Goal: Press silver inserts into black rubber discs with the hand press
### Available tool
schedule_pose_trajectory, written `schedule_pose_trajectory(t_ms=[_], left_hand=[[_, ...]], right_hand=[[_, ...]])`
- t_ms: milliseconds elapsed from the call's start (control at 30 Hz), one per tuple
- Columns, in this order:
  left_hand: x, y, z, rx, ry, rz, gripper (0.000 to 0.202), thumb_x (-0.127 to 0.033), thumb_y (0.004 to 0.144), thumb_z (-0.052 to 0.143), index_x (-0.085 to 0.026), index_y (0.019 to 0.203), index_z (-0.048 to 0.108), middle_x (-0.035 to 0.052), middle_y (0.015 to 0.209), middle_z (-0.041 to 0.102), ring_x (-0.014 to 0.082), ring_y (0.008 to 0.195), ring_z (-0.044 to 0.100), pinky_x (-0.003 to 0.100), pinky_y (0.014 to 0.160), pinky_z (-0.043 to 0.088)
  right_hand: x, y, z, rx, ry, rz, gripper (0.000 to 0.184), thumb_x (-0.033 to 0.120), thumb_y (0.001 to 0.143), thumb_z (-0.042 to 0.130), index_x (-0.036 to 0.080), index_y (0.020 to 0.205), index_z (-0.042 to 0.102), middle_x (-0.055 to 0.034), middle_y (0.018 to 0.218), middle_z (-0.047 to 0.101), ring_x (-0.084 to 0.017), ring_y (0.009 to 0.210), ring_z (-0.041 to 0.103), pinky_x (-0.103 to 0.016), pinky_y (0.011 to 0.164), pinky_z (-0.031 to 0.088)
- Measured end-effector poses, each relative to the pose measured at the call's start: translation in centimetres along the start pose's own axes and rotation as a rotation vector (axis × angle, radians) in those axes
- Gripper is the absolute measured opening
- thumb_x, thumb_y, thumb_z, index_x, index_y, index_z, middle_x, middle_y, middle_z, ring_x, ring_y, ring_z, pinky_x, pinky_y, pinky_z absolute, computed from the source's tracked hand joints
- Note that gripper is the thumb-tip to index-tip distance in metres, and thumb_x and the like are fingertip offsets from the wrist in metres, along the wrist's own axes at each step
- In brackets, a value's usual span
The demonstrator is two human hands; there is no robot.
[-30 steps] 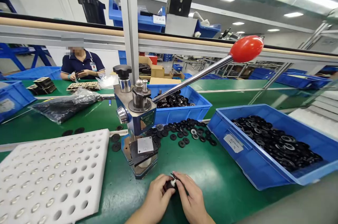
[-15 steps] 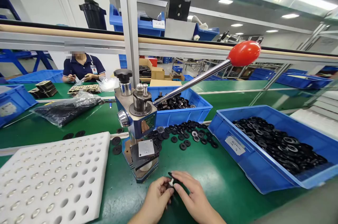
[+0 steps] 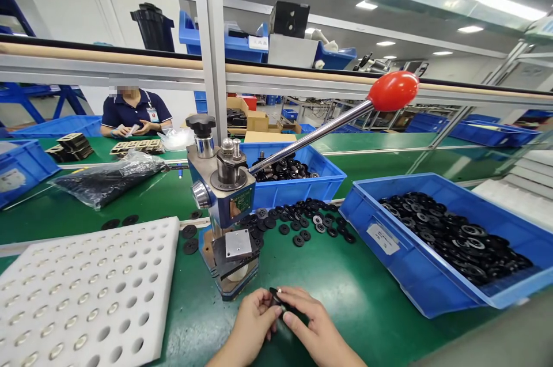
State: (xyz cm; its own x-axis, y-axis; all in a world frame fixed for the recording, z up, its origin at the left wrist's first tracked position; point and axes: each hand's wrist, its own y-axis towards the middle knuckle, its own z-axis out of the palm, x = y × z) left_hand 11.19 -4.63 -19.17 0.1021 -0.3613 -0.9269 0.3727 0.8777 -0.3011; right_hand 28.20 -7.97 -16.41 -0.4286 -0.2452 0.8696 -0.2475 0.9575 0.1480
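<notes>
In front of the press, my left hand point(image 3: 253, 324) is closed, thumb and fingertips pinching a black disc point(image 3: 273, 294). My right hand point(image 3: 313, 321) meets it from the other side, with its fingers bent over the same disc and its thumb below. A small white tip shows by the right index finger; the rest of that piece is covered by my fingers. Just beyond my hands stands the hand-lever press point(image 3: 233, 205), its red-knobbed lever point(image 3: 394, 91) raised towards the right. Several loose black discs point(image 3: 298, 223) lie behind and beside its base.
A white foam tray point(image 3: 142, 275) with round holes, many filled, lies at left. One blue bin point(image 3: 410, 280) of black discs stands at right, another blue bin point(image 3: 298, 189) behind the press. A plastic bag point(image 3: 108, 180) lies back left. Across the bench sits a co-worker point(image 3: 136, 110).
The black disc has tilted and risen slightly between my fingers, and the white stem that showed is now mostly covered. My right fingers have closed in over it. The press lever stays raised.
</notes>
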Motion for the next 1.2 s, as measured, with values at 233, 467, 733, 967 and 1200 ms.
schedule_pose_trajectory(t_ms=[233, 467, 733, 967, 1200], left_hand=[[-0.1, 0.0, 0.0, 0.010, -0.064, 0.074, 0.048, -0.055, 0.066, 0.075, -0.017, 0.085, 0.054, 0.0020, 0.076, 0.061, 0.0110, 0.055, 0.056, 0.020, 0.043, 0.041], [-0.2, 0.0, -0.3, 0.087, -0.072, 0.084, 0.048, -0.055, 0.070, 0.074, -0.018, 0.087, 0.051, 0.0037, 0.082, 0.063, 0.0099, 0.055, 0.056, 0.020, 0.045, 0.041], [-1.0, -1.0, 0.1, 0.198, -0.075, -0.014, 0.047, -0.039, 0.061, 0.083, -0.018, 0.083, 0.047, 0.0025, 0.081, 0.065, 0.0091, 0.058, 0.059, 0.018, 0.047, 0.040], [-0.7, -0.6, 0.0, 0.147, -0.075, -0.029, 0.046, -0.039, 0.057, 0.084, -0.016, 0.078, 0.051, 0.0009, 0.074, 0.065, 0.0082, 0.050, 0.056, 0.019, 0.044, 0.037], [0.2, -0.2, 0.5, 0.134, -0.101, -0.038, 0.045, -0.040, 0.053, 0.085, -0.015, 0.077, 0.056, 0.0035, 0.073, 0.067, 0.0108, 0.049, 0.059, 0.020, 0.043, 0.038]], right_hand=[[-5.7, 2.9, -2.1, -0.275, -0.596, 0.125, 0.061, 0.060, 0.097, 0.042, 0.020, 0.140, 0.056, -0.0190, 0.152, 0.039, -0.039, 0.145, 0.029, -0.064, 0.110, 0.034], [-10.0, 5.5, -2.6, -0.324, -0.925, 0.262, 0.072, 0.060, 0.098, 0.037, 0.018, 0.156, 0.028, -0.0200, 0.162, 0.014, -0.039, 0.149, 0.016, -0.062, 0.113, 0.027], [-9.5, 6.7, -3.4, -0.227, -0.947, 0.098, 0.054, 0.048, 0.101, 0.036, 0.024, 0.149, 0.044, -0.0133, 0.157, 0.034, -0.034, 0.146, 0.028, -0.055, 0.111, 0.035], [-9.9, 5.6, -3.3, -0.307, -0.957, -0.063, 0.045, 0.044, 0.100, 0.042, 0.023, 0.136, 0.059, -0.0137, 0.154, 0.039, -0.034, 0.140, 0.039, -0.050, 0.103, 0.046], [-10.4, 5.3, -1.8, -0.311, -0.914, -0.339, 0.041, 0.029, 0.102, 0.033, 0.019, 0.121, 0.068, -0.0116, 0.126, 0.065, -0.026, 0.114, 0.061, -0.041, 0.092, 0.053]])
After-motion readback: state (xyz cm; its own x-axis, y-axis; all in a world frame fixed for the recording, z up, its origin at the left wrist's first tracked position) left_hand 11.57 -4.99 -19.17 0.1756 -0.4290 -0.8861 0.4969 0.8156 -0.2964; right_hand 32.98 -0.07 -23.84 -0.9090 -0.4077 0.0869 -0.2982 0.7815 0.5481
